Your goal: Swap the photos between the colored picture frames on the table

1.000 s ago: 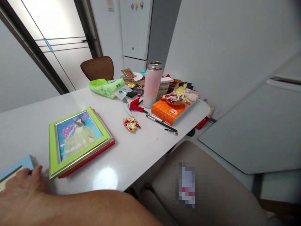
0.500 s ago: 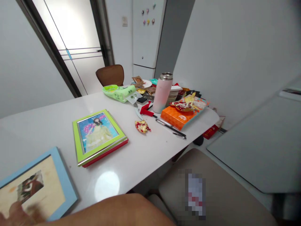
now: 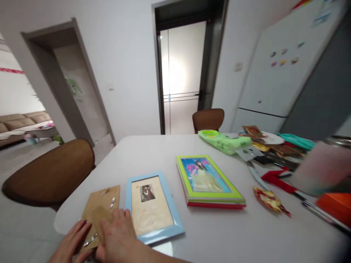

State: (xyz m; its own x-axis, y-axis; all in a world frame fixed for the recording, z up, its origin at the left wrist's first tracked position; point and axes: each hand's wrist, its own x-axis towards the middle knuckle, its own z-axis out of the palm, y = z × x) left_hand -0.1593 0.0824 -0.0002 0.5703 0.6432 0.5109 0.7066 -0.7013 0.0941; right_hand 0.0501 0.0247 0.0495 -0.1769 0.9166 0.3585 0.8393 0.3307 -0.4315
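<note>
At the lower left of the table lies a brown photo frame backing board (image 3: 105,197) with metal clips and a stand flap. My left hand (image 3: 70,243) rests along its left side, fingers stretched out. Over its right side, my right hand (image 3: 117,230) has bent fingers closed around the board by the flap; the thumb is partly hidden. Just right of the board is a light-blue photo frame (image 3: 161,188), its cream sheet carrying a small picture. Farther right, a lime-green frame (image 3: 179,171) with a figure in a yellow dress sits on a red-edged one.
Behind is a green packet (image 3: 219,140). On the right are a pomegranate piece (image 3: 270,201), a red object (image 3: 279,182), pens (image 3: 323,215), a pink bottle (image 3: 320,168) and an orange box (image 3: 336,206). Brown chairs (image 3: 52,171) stand by the table.
The view has swung left, bringing the backing board and both hands into sight. The hand seen over the blue frame's picture before is no longer over it.
</note>
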